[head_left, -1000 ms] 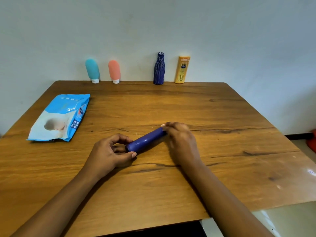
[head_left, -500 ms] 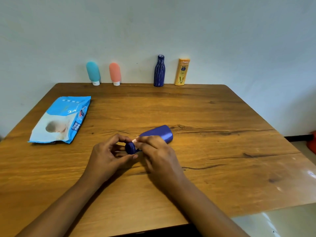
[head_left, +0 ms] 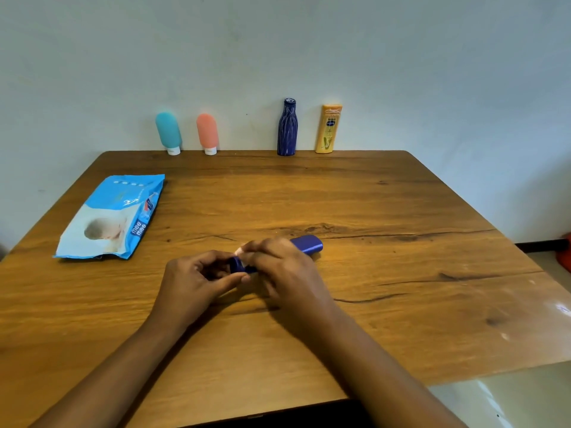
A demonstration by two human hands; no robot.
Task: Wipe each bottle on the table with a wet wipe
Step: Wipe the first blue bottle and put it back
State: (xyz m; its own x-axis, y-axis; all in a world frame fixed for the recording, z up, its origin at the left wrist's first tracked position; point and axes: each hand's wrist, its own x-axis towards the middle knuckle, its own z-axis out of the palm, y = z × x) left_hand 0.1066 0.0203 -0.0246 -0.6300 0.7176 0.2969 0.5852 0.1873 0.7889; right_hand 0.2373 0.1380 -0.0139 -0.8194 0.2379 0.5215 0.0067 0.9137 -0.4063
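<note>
Head view: the blue tube (head_left: 307, 244) is lying on its side near the middle of the table (head_left: 386, 205). Its rounded end is pointing toward 2 o'clock and its cap (head_left: 236, 264) toward 8 o'clock. The right hand is covering most of its body, so only the rounded end and the cap are showing. A wipe (head_left: 240, 251) is peeking out as a small white patch at that hand's fingertips, touching the tube just beside the cap. How much of the wipe is lying under the hand cannot be told.

Outward from the tube, a pack (head_left: 111, 217) of wipes is lying flat at 10 o'clock, well apart from the hands and near the table's left edge. Along the far edge, against the wall (head_left: 401, 72), four bottles are standing upright. At 11 o'clock the teal bottle (head_left: 168, 131) and the pink bottle (head_left: 207, 132) are standing near each other, both cap-down. At 12 o'clock the striped bottle (head_left: 287, 128) is standing with the yellow bottle (head_left: 328, 129) near it at 1 o'clock.

Left hand (head_left: 191, 282) is reaching in from 7 o'clock and gripping the cap end, with thumb and curled fingers pinching round it. Right hand (head_left: 284, 273) is reaching in from 5 o'clock, its fingers curled over the tube and clamping the wipe against it. Both hands are closed and are sitting just beside each other at the cap.
</note>
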